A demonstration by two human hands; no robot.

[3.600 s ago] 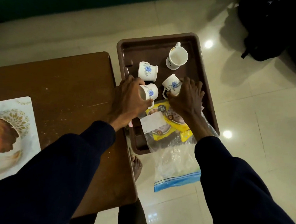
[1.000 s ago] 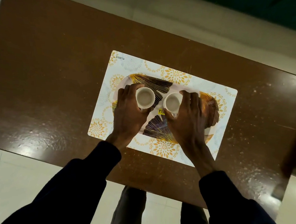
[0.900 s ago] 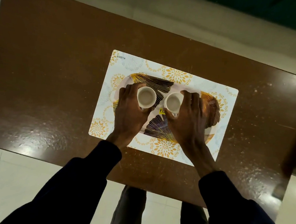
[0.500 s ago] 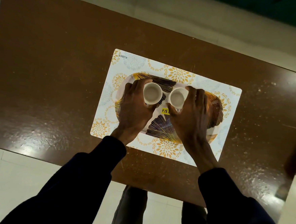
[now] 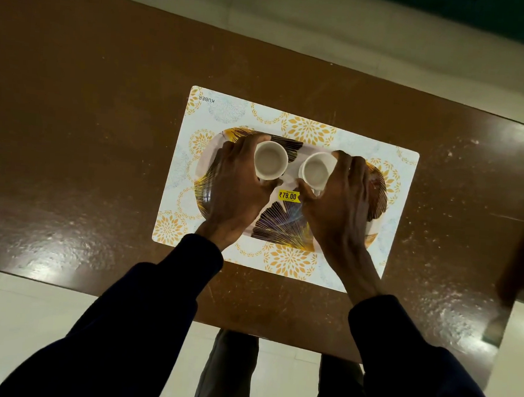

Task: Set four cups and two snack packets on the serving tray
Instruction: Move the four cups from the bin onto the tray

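I look down on a brown table (image 5: 90, 108) with a flower-print mat (image 5: 290, 126) lying flat on it. On the mat sits the serving tray (image 5: 280, 227), a shallow oval with a dark fan pattern and a yellow price sticker (image 5: 289, 196) near its middle.

My left hand (image 5: 234, 193) is wrapped round the left cup (image 5: 270, 161), fingers on the far side and thumb on the near side, clamped on its wall. My right hand (image 5: 336, 200) grips the right cup (image 5: 317, 171) the same way. Both cups are upright, mouths up and apparently empty, over the far half of the tray and just apart from each other. I cannot tell whether their bases are touching the tray.

I judge these cups to be small, stiff, glazed ceramic: light, but slick and chippable, so I would hold them by the body and keep them from knocking together. No other cups or snack packets are in view, so the task looks under half done.
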